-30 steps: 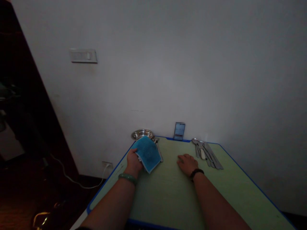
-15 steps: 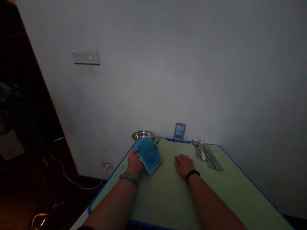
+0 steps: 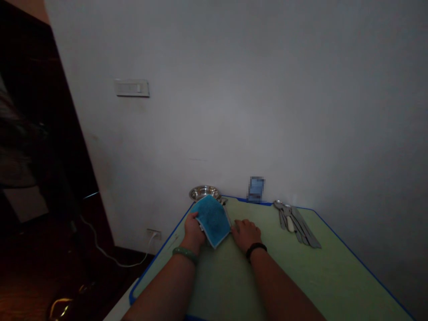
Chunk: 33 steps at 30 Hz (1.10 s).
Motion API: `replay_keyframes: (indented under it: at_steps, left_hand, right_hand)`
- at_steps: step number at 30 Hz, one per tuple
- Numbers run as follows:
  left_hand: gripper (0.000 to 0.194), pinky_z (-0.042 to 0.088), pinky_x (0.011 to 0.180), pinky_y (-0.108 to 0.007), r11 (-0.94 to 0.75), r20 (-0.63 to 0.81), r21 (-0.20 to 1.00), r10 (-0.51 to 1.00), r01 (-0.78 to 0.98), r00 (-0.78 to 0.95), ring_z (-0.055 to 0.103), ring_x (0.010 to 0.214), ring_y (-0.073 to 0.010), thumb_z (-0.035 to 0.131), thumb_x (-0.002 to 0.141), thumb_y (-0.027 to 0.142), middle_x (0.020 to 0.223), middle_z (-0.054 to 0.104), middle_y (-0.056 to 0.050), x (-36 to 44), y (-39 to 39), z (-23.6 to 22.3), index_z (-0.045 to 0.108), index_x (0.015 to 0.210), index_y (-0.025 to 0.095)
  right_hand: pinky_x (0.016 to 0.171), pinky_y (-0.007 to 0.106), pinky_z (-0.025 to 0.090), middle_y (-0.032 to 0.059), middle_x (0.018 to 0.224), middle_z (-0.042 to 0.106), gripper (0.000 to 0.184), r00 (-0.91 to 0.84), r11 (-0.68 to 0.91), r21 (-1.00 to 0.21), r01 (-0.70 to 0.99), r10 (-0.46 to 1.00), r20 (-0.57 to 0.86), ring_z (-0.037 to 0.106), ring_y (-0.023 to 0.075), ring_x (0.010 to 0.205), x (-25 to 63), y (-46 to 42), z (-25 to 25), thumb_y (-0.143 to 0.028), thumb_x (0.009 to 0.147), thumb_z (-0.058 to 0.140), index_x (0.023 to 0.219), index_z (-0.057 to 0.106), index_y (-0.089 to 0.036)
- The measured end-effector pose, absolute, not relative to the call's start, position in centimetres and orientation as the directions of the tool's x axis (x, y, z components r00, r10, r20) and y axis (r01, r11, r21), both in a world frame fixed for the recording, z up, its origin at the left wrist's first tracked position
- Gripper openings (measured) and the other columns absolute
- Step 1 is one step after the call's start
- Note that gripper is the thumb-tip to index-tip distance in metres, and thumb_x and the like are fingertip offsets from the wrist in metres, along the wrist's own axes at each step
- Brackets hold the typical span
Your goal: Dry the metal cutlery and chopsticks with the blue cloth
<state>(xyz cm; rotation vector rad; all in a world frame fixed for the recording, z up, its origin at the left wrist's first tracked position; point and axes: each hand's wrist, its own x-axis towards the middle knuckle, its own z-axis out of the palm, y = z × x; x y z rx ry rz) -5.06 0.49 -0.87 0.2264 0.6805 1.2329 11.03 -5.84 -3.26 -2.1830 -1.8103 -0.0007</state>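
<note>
A small blue cloth (image 3: 211,219) with a pale edge is gripped by my left hand (image 3: 194,232), thumb on top at its left corner. The cloth drapes over the table and covers part of some metal cutlery (image 3: 223,201) lying at its right side. My right hand (image 3: 246,234) is just right of the cloth, palm down and fingers loosely bent and apart. Its fingertips reach the near end of a cutlery handle by the cloth's edge; firm contact is hard to make out. Behind the cloth stands a shiny steel bowl (image 3: 204,191).
Several spoons and flat-handled utensils (image 3: 299,225) lie in a group at the right of the green, blue-edged table (image 3: 277,272). A phone-like screen (image 3: 256,189), pixelated, leans at the wall. A white cable (image 3: 120,264) runs to a socket (image 3: 154,233) left of the table.
My right hand has moved left across the table toward the cloth and the cutlery beside it. My left hand keeps hold of the cloth. The view has shifted slightly.
</note>
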Motion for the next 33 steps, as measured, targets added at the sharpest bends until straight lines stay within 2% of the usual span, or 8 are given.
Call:
replay_keyframes:
  at_steps: [3,6,13,18,24,29,33]
  left_hand:
    - [0.030,0.046,0.078,-0.049,0.354,-0.377,0.536,0.913,-0.767,0.158,0.065,0.061,-0.0271,0.042,0.072,0.028,0.056,0.063,-0.007,-5.0,0.3,-0.6,0.060,0.090,0.011]
    - [0.030,0.049,0.074,-0.046,0.347,-0.378,0.543,0.914,-0.765,0.146,0.064,0.056,-0.0257,0.042,0.071,0.026,0.053,0.062,-0.007,-4.9,0.2,-0.5,0.061,0.088,0.009]
    - [0.027,0.052,0.064,-0.040,0.335,-0.378,0.534,0.916,-0.777,0.135,0.061,0.045,-0.0215,0.044,0.069,0.026,0.051,0.063,-0.006,-4.9,0.1,-0.5,0.062,0.081,0.010]
    - [0.028,0.052,0.063,-0.043,0.334,-0.382,0.520,0.914,-0.786,0.135,0.059,0.042,-0.0218,0.042,0.069,0.023,0.047,0.062,-0.005,-4.8,-0.4,0.3,0.062,0.082,0.010]
    - [0.035,0.051,0.067,-0.047,0.359,-0.356,0.482,0.914,-0.799,0.195,0.064,0.053,-0.0275,0.041,0.069,0.025,0.051,0.063,-0.009,-4.9,-0.4,0.3,0.062,0.089,0.006]
    - [0.033,0.051,0.066,-0.045,0.326,-0.351,0.509,0.924,-0.796,0.154,0.062,0.048,-0.0242,0.042,0.069,0.024,0.052,0.064,-0.007,-4.9,-0.1,-0.2,0.062,0.089,0.008]
    - [0.029,0.051,0.069,-0.043,0.318,-0.364,0.529,0.923,-0.787,0.129,0.064,0.054,-0.0238,0.042,0.070,0.023,0.052,0.063,-0.006,-4.9,0.1,-0.3,0.062,0.085,0.009]
  right_hand:
    - [0.084,0.038,0.034,0.0047,0.110,0.055,0.041,0.027,0.012,-0.191,0.982,0.980,0.198,0.048,0.0224,0.102,11.0,-6.3,-3.3,-0.047,0.085,0.031,0.121,0.046,-0.035]
    - [0.083,0.036,0.034,0.0036,0.107,0.056,0.036,-0.025,0.054,-0.156,0.986,0.983,0.183,0.048,0.0212,0.101,11.1,-6.5,-3.3,-0.044,0.086,0.031,0.114,0.052,-0.036]
    - [0.079,0.035,0.034,0.0033,0.102,0.059,0.030,0.035,-0.004,-0.157,0.988,0.981,0.193,0.050,0.0201,0.097,11.2,-6.7,-3.1,-0.036,0.085,0.036,0.098,0.061,-0.029]
    - [0.078,0.035,0.034,0.0030,0.098,0.062,0.025,0.119,-0.084,-0.164,0.983,0.969,0.217,0.053,0.0197,0.094,11.6,-6.9,-2.9,-0.032,0.082,0.039,0.091,0.062,-0.027]
    - [0.077,0.037,0.033,0.0057,0.093,0.064,0.025,0.218,-0.191,-0.142,0.971,0.953,0.212,0.055,0.0212,0.091,11.9,-7.0,-2.7,-0.029,0.080,0.038,0.089,0.062,-0.024]
    - [0.077,0.039,0.033,0.0090,0.094,0.064,0.028,0.285,-0.264,-0.139,0.954,0.946,0.157,0.056,0.0232,0.091,12.2,-7.2,-2.4,-0.031,0.077,0.039,0.085,0.064,-0.021]
    - [0.077,0.040,0.033,0.0089,0.095,0.064,0.029,0.315,-0.294,-0.154,0.943,0.939,0.137,0.056,0.0242,0.092,12.4,-7.3,-2.3,-0.033,0.077,0.039,0.086,0.064,-0.022]
